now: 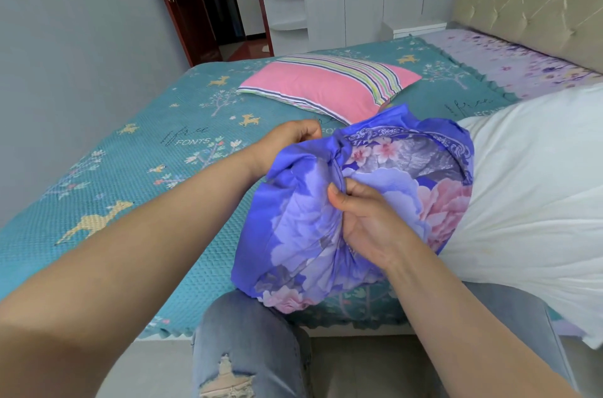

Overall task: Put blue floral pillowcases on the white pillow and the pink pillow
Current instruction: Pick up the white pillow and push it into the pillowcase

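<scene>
Dead centre, the blue floral pillowcase (326, 221) is bunched over the near end of the white pillow (535, 189), which runs off the frame at three o'clock, so its far end is cut off and the covered end is hidden under cloth. The right hand (368, 221) has its fingers clamped on a gathered fold at the middle of the case, while the left hand (287, 140), at eleven o'clock from it, pinches the rim, fingertips curled out of sight. Beyond, at twelve o'clock, the pink pillow (326, 84) lies bare on the teal bedspread (146, 153).
</scene>
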The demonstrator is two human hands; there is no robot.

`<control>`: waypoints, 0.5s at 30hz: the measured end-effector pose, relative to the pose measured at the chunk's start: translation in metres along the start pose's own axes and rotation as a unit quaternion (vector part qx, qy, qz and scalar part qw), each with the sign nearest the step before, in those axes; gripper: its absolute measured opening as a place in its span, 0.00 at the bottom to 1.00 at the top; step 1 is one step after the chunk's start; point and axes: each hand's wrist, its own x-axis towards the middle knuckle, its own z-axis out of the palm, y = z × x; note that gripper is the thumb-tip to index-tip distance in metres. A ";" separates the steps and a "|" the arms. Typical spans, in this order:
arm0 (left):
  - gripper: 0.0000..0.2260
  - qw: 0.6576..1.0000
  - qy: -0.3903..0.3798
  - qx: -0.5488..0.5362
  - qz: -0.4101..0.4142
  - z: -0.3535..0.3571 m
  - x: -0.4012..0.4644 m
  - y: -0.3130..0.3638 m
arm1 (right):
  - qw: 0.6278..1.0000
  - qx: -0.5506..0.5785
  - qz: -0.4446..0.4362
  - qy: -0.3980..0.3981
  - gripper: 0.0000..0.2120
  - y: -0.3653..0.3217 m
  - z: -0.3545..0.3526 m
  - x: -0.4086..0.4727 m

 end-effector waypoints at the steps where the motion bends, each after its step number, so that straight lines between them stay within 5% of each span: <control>1: 0.05 0.999 0.008 0.035 -0.001 0.000 0.001 -0.004 | 1.000 0.005 -0.007 0.011 0.12 -0.002 0.000 0.001; 5: 0.03 0.988 0.093 0.098 -0.069 -0.006 0.004 -0.013 | 0.990 0.087 -0.018 0.105 0.09 0.007 0.004 0.015; 8: 0.07 0.980 0.143 -0.007 -0.139 -0.015 -0.004 -0.011 | 0.982 0.069 -0.042 0.171 0.05 0.008 0.008 0.029; 11: 0.20 0.969 0.143 -0.061 -0.194 -0.031 -0.021 -0.005 | 0.941 -0.196 -0.109 0.254 0.04 -0.002 0.008 0.040; 13: 0.31 0.970 0.080 -0.101 -0.204 -0.039 -0.030 0.001 | 0.877 -0.379 -0.153 0.253 0.10 -0.009 0.010 0.045; 15: 0.32 0.977 0.046 -0.073 -0.195 -0.042 -0.034 0.006 | 0.805 -0.520 -0.180 0.223 0.14 -0.014 0.015 0.050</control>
